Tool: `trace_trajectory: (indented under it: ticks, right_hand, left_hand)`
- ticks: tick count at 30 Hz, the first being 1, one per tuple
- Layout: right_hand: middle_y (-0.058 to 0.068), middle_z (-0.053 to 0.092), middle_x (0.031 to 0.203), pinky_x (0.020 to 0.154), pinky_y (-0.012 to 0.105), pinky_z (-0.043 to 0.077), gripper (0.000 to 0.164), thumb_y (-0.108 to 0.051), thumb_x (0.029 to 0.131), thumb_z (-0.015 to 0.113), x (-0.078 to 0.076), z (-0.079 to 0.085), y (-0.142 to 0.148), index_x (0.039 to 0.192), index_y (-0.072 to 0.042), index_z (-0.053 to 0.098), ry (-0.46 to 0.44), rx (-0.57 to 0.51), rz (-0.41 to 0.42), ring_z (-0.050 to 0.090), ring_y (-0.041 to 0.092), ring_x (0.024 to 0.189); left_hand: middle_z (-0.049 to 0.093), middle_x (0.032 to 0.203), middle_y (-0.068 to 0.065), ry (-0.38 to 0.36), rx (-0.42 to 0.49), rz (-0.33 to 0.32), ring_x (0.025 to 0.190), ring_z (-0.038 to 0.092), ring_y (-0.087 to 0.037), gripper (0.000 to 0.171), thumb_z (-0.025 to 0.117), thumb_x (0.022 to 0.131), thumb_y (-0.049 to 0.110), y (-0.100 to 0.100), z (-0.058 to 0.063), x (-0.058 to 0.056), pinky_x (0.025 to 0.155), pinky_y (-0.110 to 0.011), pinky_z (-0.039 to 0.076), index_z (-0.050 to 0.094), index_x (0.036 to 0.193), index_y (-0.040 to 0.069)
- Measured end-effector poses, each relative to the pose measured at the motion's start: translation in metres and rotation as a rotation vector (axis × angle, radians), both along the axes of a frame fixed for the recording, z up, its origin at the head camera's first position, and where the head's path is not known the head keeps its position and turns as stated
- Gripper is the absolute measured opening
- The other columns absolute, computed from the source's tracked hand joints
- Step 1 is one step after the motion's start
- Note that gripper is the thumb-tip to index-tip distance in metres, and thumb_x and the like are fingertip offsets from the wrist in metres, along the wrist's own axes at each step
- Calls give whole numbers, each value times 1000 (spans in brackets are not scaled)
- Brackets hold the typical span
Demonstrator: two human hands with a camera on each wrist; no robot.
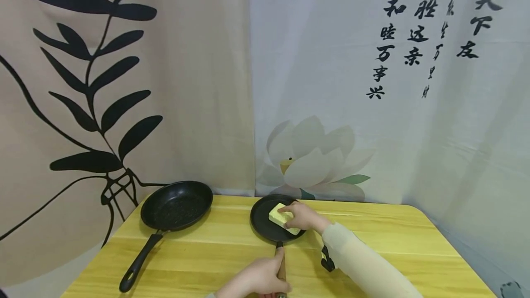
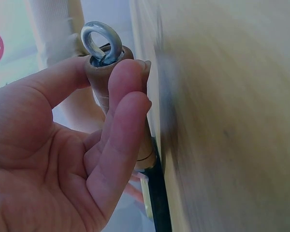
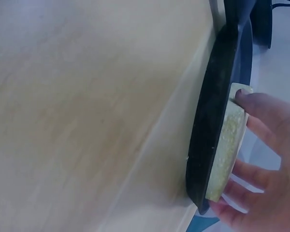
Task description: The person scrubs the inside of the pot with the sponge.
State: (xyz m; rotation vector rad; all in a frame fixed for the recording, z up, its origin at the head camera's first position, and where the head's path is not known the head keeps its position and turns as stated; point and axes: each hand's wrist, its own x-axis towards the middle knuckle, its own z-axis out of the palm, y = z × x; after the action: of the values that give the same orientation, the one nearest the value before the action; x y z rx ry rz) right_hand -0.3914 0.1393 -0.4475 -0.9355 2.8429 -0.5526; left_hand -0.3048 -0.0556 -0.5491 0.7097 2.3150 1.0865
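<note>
A small black frying pan (image 1: 260, 222) lies on the wooden table, its handle toward me. My left hand (image 1: 262, 277) grips the brown wooden handle (image 2: 104, 79), thumb and fingers around its end. A metal ring (image 2: 117, 46) sticks out of that end in the left wrist view. Inside the pan is a pale yellow, block-shaped sponge (image 1: 277, 214). My right hand (image 1: 305, 216) holds this sponge by its edges against the pan. In the right wrist view the thumb is at one end of the sponge (image 3: 227, 145) and the fingers lie along its side.
To the left stands a larger black frying pan (image 1: 178, 217) with a black handle pointing toward me. A small black object (image 1: 327, 261) with a yellow patch lies partly under the right sleeve. Behind the table (image 1: 397, 229) hangs a printed cloth (image 1: 207, 82).
</note>
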Motion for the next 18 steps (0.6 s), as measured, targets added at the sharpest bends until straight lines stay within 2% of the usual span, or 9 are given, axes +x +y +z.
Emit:
trace_trajectory:
  ticks: [6,12,18]
  right_hand:
    - [16,55,129,85,44,50,51,-22,86,75,5,0,0,134,-16,60,-9,5,7,57,30,109]
    - [15,55,129,87,45,50,50,-23,86,75,8,-2,0,133,-16,61,5,0,14,57,30,110]
    - [12,56,127,88,44,50,49,-22,85,75,9,-1,0,132,-17,62,21,8,36,56,29,112]
  left_hand:
    - [60,61,-6,20,-29,29,50,58,-20,107,75,78,55,2,8,6,55,-29,49,17,156,9]
    - [61,60,-8,0,0,7,44,53,-23,111,76,75,57,1,1,0,48,-33,48,18,155,5]
    - [62,60,-9,-16,14,-7,45,56,-25,113,76,75,57,1,-2,-3,47,-35,48,17,155,4]
